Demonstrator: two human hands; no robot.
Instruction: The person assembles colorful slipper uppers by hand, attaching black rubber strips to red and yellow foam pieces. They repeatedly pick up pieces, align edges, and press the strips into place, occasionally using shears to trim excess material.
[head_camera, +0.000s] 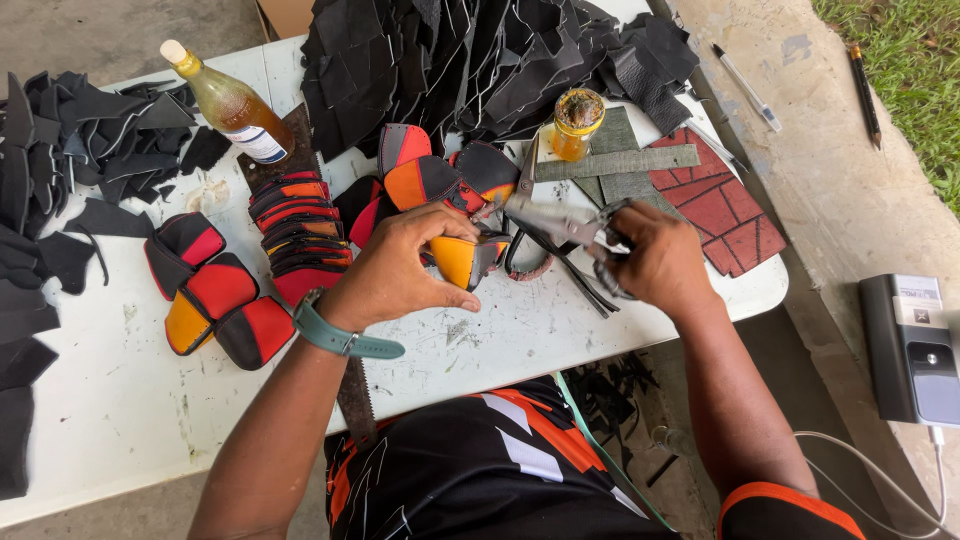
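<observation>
I have the small stitched panel of orange and black leather-like sheet (462, 258) pinched in my left hand (400, 270), fingers curled over its top edge and thumb under, held just above the white worktable (120, 420). It looks light and floppy, soft enough to fold, so I judge it is best held near the seam where the layers are doubled and stiffer. My right hand (655, 262) is closed around the handles of the large grey metal shears (560, 225), whose blades point across toward the panel; whether the blades touch it I cannot tell, since my fingers hide the tip. Just beyond my left knuckles lie more sewn red, orange and black pieces (430, 175), and further out a heap of cut black sheet scraps (480, 60). Beyond the shears stands a small jar of yellow glue (577, 122). Out past my left wrist is a glass bottle of amber liquid (232, 105).
</observation>
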